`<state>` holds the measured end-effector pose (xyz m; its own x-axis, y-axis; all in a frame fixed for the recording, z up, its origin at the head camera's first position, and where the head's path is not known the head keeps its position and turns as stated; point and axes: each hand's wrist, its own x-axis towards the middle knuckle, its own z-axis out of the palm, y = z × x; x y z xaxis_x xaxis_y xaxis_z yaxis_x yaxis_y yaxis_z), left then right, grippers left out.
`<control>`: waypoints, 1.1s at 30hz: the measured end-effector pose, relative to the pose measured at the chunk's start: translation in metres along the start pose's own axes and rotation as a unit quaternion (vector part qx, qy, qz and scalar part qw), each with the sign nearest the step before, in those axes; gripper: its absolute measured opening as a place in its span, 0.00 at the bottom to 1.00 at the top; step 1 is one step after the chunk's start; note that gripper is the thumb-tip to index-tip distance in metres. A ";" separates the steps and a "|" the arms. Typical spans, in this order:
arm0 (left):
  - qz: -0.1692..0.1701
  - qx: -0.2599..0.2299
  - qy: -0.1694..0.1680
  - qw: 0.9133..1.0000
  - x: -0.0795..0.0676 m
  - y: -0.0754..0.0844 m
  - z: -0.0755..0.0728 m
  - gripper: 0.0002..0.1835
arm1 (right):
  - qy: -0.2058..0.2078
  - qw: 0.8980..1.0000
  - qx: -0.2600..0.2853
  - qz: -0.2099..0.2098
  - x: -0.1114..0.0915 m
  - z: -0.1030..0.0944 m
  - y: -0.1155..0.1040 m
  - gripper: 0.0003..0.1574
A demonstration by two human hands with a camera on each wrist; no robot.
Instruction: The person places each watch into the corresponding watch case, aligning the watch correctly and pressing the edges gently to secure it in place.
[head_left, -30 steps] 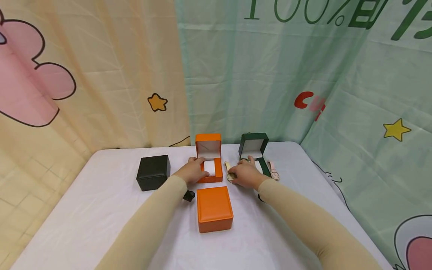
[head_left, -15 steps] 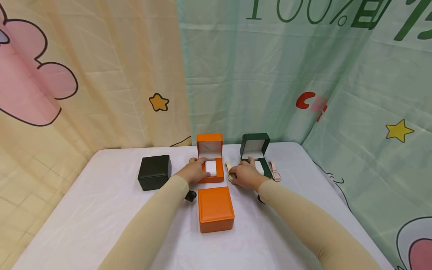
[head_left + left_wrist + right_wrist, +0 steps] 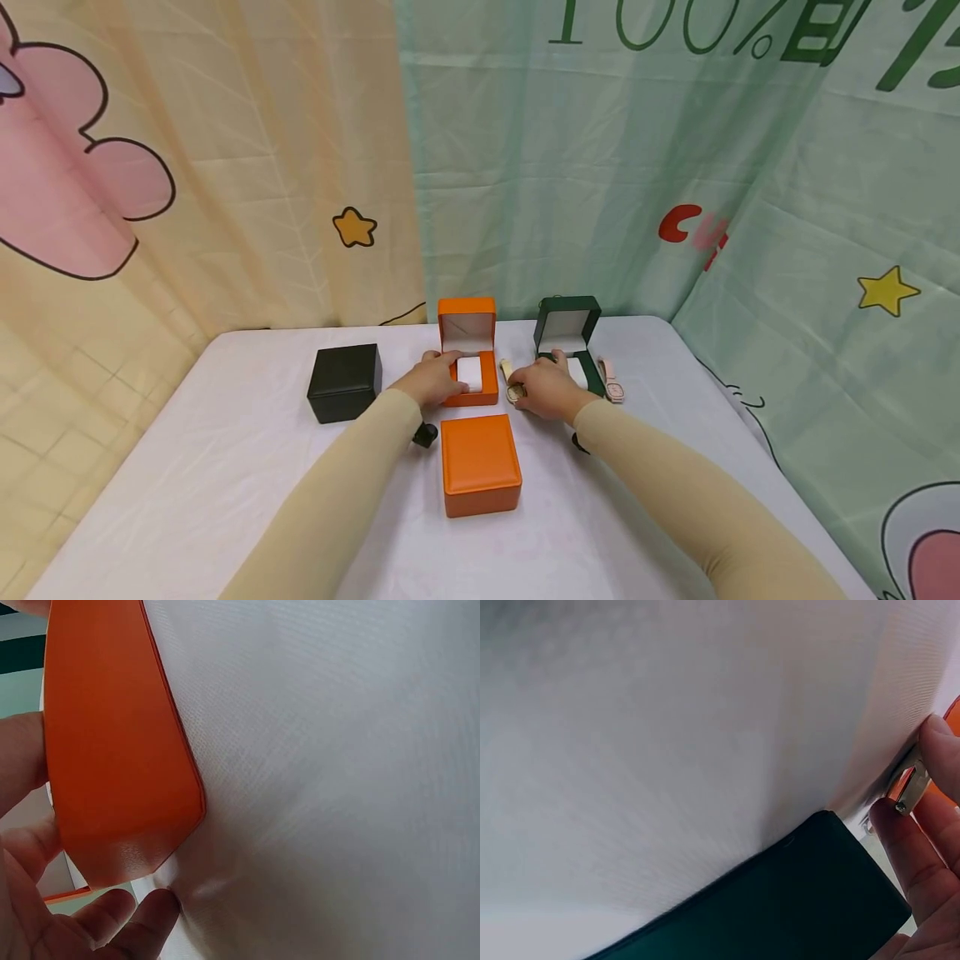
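Observation:
My left hand (image 3: 429,382) holds the left side of an open orange watch box (image 3: 480,400), whose lid stands upright. Inside sits a white cushion (image 3: 469,375), with my thumb close to it. In the left wrist view, fingers (image 3: 19,761) lie at the top edge of the orange wall, and other fingertips are below its corner. My right hand (image 3: 549,389) pinches a gold wristwatch (image 3: 514,393) just right of that box. The right wrist view shows thumb and fingertips on the watch's metal edge (image 3: 913,793). An open green watch box (image 3: 595,377) is partly hidden behind this hand.
A pink-strapped watch (image 3: 612,389) lies right of the green box. The black closed box (image 3: 345,383) stands at left, and a closed orange box (image 3: 481,467) sits nearer, between the forearms. A white cloth (image 3: 187,500) covers the table; printed curtains (image 3: 525,167) hang behind.

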<state>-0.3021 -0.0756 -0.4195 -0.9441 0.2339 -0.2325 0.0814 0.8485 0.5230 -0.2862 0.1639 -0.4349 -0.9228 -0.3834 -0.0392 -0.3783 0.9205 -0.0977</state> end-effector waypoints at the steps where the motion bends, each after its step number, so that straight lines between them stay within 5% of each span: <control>1: 0.001 0.000 0.000 1.000 0.000 0.000 0.000 0.43 | 0.000 1.000 0.003 0.000 0.000 0.000 0.000 0.21; 19: 0.006 0.019 0.005 1.000 0.010 -0.002 -0.005 0.43 | 0.005 0.999 0.026 -0.018 0.001 0.001 0.002 0.22; 33: 0.014 0.013 0.076 0.997 0.015 -0.001 0.004 0.45 | 0.012 0.998 0.033 -0.047 0.003 0.000 0.002 0.18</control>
<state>-0.3146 -0.0706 -0.4269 -0.9787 0.1843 -0.0907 0.1142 0.8552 0.5055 -0.2896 0.1643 -0.4356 -0.8854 -0.4649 -0.0026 -0.4582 0.8735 -0.1647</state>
